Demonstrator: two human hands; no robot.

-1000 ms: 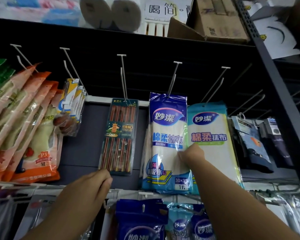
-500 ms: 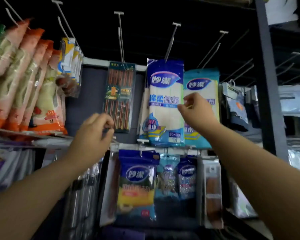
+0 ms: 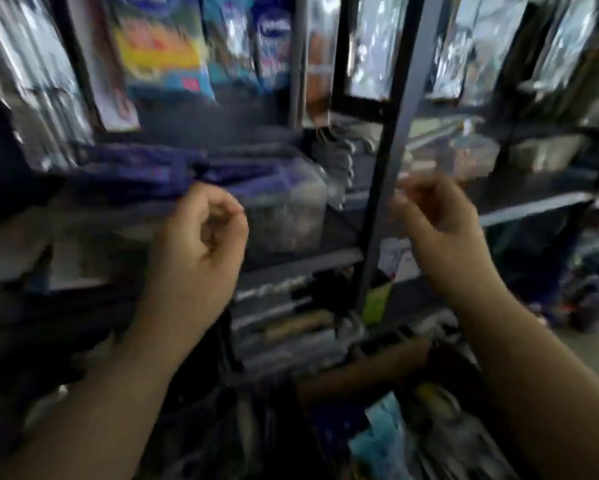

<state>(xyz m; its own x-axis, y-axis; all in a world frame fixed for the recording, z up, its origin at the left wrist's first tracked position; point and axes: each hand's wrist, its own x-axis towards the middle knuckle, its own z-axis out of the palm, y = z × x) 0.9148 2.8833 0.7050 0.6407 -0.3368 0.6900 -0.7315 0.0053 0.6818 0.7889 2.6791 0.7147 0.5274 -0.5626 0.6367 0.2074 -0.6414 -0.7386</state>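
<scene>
Purple packets [image 3: 142, 169] lie stacked just above the left grip [image 3: 201, 244], left of the grey rack post [image 3: 393, 140].
Left grip clenched, empty; right grip [image 3: 440, 223] curled, contents lost to blur; post stands between them; clear box [image 3: 284, 206] beside the packets.

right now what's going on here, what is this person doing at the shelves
A person has both hands raised in front of a shop rack. The left hand has its fingers curled with nothing showing in it. The right hand is curled too, beside the rack's upright post, and blur hides whether it pinches anything. Neither hand touches the hanging packets above.
</scene>
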